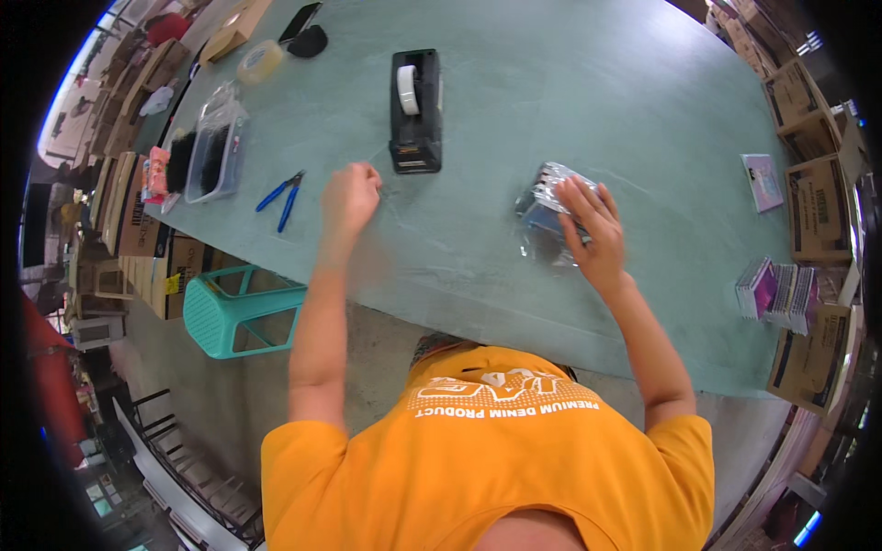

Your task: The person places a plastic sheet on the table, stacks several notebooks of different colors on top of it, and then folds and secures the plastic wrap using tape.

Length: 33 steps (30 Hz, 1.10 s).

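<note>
On the green table, my right hand (595,230) lies with its fingers stretched over a packet in clear, shiny plastic wrap (549,191). Loose film spreads from the packet's near side, and the hand covers part of it. My left hand (350,202) is closed above the table, just left of the near end of a black tape dispenser (417,147). Whatever its fingers may hold is too small or hidden to make out. A roll of whitish tape (408,90) sits in the dispenser. Left of that hand lie blue-handled cutting pliers (285,198).
A clear plastic bin (220,165) with dark bristly contents stands at the table's left edge, near a tape roll (261,61). Purple boxed stacks (779,294) and cartons (819,209) are at right. A turquoise stool (241,312) stands below the left edge.
</note>
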Each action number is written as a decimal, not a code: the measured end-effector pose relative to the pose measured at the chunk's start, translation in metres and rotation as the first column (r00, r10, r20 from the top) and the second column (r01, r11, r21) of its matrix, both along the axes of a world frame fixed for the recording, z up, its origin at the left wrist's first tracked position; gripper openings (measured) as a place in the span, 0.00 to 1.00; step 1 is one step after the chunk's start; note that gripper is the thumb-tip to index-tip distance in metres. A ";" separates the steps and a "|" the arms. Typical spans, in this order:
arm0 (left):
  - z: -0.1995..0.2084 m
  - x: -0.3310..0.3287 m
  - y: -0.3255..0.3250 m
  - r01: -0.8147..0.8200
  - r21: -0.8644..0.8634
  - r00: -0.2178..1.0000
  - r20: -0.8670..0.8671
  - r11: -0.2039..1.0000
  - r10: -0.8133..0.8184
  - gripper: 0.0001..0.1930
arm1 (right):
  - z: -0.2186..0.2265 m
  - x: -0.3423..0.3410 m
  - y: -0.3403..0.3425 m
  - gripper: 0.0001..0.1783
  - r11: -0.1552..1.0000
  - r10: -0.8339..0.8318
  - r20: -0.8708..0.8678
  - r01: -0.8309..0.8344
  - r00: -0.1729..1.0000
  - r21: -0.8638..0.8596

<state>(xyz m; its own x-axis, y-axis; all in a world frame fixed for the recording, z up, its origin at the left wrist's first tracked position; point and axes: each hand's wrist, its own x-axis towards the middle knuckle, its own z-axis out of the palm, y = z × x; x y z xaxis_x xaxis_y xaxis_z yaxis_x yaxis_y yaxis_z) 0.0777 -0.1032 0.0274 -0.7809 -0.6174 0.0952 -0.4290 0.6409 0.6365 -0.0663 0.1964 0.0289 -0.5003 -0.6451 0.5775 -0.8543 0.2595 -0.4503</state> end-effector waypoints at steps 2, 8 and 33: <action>0.036 -0.010 0.036 0.001 0.317 0.997 -0.068 0.948 0.021 0.11 | -0.001 -0.003 0.004 0.25 1.000 0.003 -0.015 -0.003 1.000 0.009; 0.022 -0.051 0.182 0.197 0.766 0.961 -0.274 0.612 0.034 0.13 | 0.007 -0.002 0.007 0.28 0.996 0.085 0.098 -0.085 0.992 -0.006; -0.011 -0.033 0.014 -0.081 0.838 0.921 -0.144 0.540 0.361 0.15 | 0.011 -0.055 0.004 0.23 0.988 0.152 0.982 -0.029 0.113 -0.150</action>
